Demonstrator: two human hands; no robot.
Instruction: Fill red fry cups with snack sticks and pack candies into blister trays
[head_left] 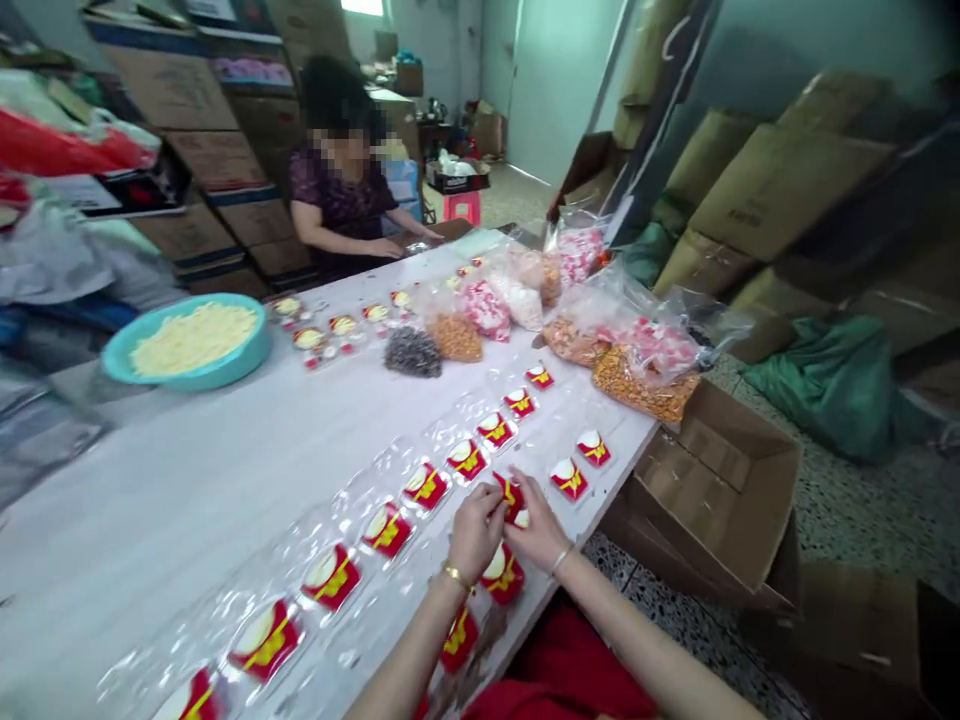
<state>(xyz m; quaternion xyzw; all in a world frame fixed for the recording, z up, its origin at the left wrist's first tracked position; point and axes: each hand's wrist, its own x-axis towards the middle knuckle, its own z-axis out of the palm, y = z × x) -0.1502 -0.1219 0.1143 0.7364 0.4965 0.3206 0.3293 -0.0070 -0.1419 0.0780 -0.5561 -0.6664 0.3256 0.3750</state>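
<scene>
Both hands meet at the near edge of the white table, on a small red fries-box-shaped piece [513, 497] with a yellow letter mark. My left hand [474, 528] pinches it from the left, thumb and finger closed. On its other side my right hand [537, 527] grips it, the fingers curled round its edge. Similar red pieces with white tops lie in a long row of clear plastic trays [332, 577] to the left. Two more, including a red piece [568, 480], lie to the right, and others sit partly hidden under my wrists.
A turquoise basin [259, 345] of pale yellow strips stands at the far left. Clear bags of coloured bits, such as an orange one [646, 385], line the right edge. A cardboard box [720, 480] is below. Across the table a person [345, 190] works with their hands.
</scene>
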